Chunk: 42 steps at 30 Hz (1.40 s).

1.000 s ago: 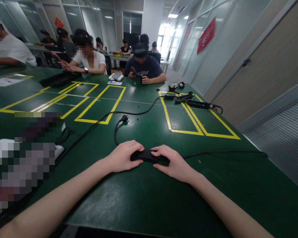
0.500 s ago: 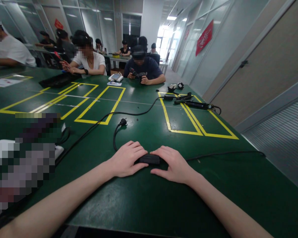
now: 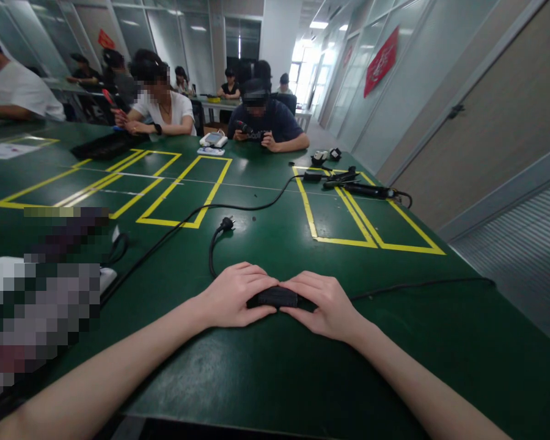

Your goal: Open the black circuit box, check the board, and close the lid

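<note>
A black power adapter (image 3: pixel 277 297) lies on the green table in front of me, partly hidden by my fingers. My left hand (image 3: pixel 241 296) is closed around its left end, thumb along the near side and fingers over the far side. The right end is between the thumb and fingers of my right hand (image 3: pixel 323 304), and the fingertips of both hands nearly meet above it. From beside my left hand a black cord curves away to a plug (image 3: pixel 228 223). Another black cable (image 3: pixel 407 285) runs out past my right hand to the table's right edge.
Yellow tape outlines (image 3: pixel 169 221) mark the green table (image 3: pixel 266 379). A long black cord (image 3: pixel 242 209) crosses it towards a black hair-tool-like device (image 3: pixel 366 190) at far right. Blurred items (image 3: pixel 46 318) lie at left, a black tray (image 3: pixel 105 146) farther back. People sit opposite.
My right hand has closed in on the adapter, its thumb and fingers drawing left to my left hand's fingertips. The left hand has shifted slightly along it. The view has tilted a little.
</note>
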Available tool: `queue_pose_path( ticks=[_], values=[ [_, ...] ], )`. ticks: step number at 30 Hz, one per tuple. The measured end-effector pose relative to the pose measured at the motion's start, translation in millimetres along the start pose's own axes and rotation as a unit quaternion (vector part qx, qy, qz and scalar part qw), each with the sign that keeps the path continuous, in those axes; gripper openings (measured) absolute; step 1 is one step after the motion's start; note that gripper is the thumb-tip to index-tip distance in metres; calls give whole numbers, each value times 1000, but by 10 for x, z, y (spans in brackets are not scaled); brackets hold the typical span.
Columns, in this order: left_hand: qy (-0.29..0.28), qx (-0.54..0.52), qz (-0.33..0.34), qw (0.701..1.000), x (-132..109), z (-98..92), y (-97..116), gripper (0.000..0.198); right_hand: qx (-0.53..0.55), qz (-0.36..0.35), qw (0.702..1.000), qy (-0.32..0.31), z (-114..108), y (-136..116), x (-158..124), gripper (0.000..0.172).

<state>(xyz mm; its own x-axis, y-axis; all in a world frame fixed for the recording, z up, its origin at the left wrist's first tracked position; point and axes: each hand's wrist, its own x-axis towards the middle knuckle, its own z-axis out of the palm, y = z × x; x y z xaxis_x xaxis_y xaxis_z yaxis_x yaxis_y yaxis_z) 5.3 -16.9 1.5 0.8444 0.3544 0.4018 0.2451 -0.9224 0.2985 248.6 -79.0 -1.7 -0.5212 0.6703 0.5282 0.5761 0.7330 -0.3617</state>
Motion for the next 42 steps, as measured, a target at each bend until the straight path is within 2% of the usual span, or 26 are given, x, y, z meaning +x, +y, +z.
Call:
queue_pose_path(
  ticks=[3,6,9,11,12,14,16,19,21,24,28,31,36,42],
  values=[
    [26,19,28,999,-9,25,-12,36,26,23,999,3,-30,-19,0,30],
    [48,62,61,995,-12,32,-37,35,107,112,988,-22,-78,-38,14,35],
    [61,110,98,987,-4,11,-60,35,246,232,939,-67,-103,-53,28,29],
    [60,124,110,984,3,-10,-64,34,320,280,901,-85,-87,-58,25,32],
    [61,125,109,984,5,-19,-62,34,329,287,896,-78,-71,-58,19,34],
    [64,116,93,987,6,-30,-49,35,281,262,923,-37,-32,-48,3,37],
    [64,96,59,992,2,-29,-35,46,184,195,963,-2,-3,-28,-12,35],
    [49,74,-1,996,-12,-8,-30,48,72,92,993,-3,-1,3,-18,26],
    [37,75,-21,996,-20,9,-39,44,34,61,998,-7,-19,15,-10,25],
    [35,82,-18,996,-22,16,-55,45,3,63,998,-26,-36,15,7,32],
    [32,78,-31,996,-19,-16,-52,45,-14,60,997,-50,-3,13,16,18],
    [19,69,-49,996,-23,-40,-41,45,-16,53,997,-45,20,20,17,18],
    [1,48,-44,998,-23,-67,-36,41,19,82,994,-70,7,16,17,17],
    [-32,32,-55,997,-16,-66,-34,39,9,110,989,-99,13,-7,21,18]
  ],
)
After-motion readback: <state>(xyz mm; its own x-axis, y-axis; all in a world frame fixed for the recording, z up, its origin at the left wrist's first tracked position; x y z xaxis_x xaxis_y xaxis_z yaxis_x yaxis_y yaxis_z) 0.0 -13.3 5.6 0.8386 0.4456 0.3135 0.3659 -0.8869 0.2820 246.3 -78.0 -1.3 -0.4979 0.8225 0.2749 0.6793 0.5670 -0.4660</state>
